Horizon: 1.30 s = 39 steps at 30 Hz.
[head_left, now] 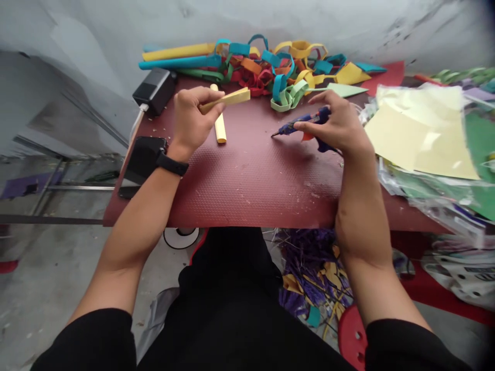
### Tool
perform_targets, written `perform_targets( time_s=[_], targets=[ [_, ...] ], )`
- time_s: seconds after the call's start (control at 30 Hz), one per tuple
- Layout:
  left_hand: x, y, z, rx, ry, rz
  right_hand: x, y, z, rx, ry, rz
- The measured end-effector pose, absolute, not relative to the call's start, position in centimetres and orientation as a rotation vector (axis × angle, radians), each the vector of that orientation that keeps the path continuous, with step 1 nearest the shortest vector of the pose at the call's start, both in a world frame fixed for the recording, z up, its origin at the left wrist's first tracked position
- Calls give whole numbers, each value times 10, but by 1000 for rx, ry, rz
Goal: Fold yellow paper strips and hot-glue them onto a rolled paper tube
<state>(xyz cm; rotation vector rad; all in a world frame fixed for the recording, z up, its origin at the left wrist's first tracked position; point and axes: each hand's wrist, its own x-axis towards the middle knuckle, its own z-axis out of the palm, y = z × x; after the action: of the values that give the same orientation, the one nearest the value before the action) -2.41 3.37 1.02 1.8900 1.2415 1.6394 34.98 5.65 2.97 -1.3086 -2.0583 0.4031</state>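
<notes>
My left hand [193,121] is raised over the dark red table [251,180] and grips a folded yellow paper strip [228,99] that sticks out to the right. Just behind that hand a pale yellow glue stick [220,129] lies on the table. My right hand [336,126] holds a blue glue gun [299,123] low over the table, its nozzle pointing left. A black band sits on my left wrist.
A colourful paper chain [270,67] and rolled paper tubes [181,57] lie along the table's far edge. Sheets of coloured paper in plastic [425,134] pile up at the right. Black boxes [154,90] sit at the left edge. Paper scraps [313,278] litter the floor.
</notes>
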Motion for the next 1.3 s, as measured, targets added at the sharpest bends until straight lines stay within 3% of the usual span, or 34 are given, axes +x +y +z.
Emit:
perform_targets(
  time_s=[0.13, 0.5, 0.7, 0.9, 1.3],
  targets=[
    [-29, 39, 15, 1761, 1277, 1716, 332, 66, 30, -1238, -2096, 33],
    [-26, 36, 20, 1272, 1033, 1785, 161, 81, 16, -729, -2993, 153],
    [-31, 28, 36, 1041, 946, 1726, 171, 73, 12, -520, -2788, -13],
    [-31, 18, 46, 1130, 891, 1636, 225, 49, 47, -875, -2402, -207],
    [-7, -6, 57, 1198, 919, 1455, 246, 48, 47, -890, -2351, -105]
  ],
)
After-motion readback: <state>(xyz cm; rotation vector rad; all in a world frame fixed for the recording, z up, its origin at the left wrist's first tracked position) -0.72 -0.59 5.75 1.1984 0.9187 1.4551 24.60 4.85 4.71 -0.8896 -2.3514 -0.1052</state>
